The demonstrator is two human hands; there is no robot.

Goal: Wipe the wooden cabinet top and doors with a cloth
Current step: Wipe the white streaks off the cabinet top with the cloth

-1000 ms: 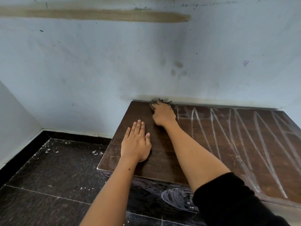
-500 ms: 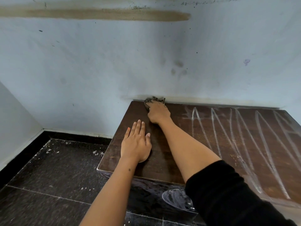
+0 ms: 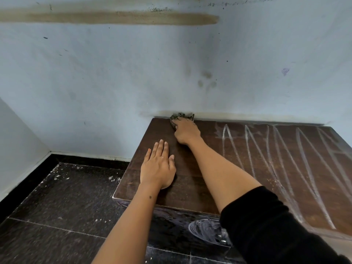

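Now right hand [image 3: 187, 131] presses cloth [image 3: 176, 119] against cabinet top's [image 3: 190, 187] back edge.

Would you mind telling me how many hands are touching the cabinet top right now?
2. The left hand rests flat near the cabinet top's left front edge; the right hand presses the cloth at the back edge by the wall.

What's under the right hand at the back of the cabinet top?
A dark crumpled cloth, pressed onto the cabinet top beside the wall. Only its edge shows past the right hand; the rest is covered.
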